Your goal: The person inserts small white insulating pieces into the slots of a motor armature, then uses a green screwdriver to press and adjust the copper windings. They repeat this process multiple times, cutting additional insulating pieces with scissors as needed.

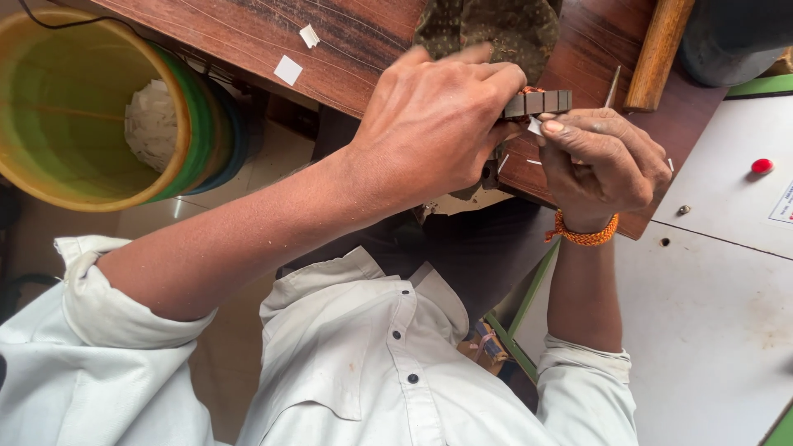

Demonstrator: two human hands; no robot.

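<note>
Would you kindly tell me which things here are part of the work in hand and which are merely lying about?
In use:
- left hand gripping the slotted metal part
- right hand pinching a small white paper slip at that part

Lying about:
- two white paper squares on the wooden bench
- green and yellow bucket holding white scraps
- wooden handle
- red button

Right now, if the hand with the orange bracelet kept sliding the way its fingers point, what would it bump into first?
Probably the small dark slotted block that the left hand grips. The right hand points its fingers left toward it, nearly touching already, though depth is hard to judge.
</note>
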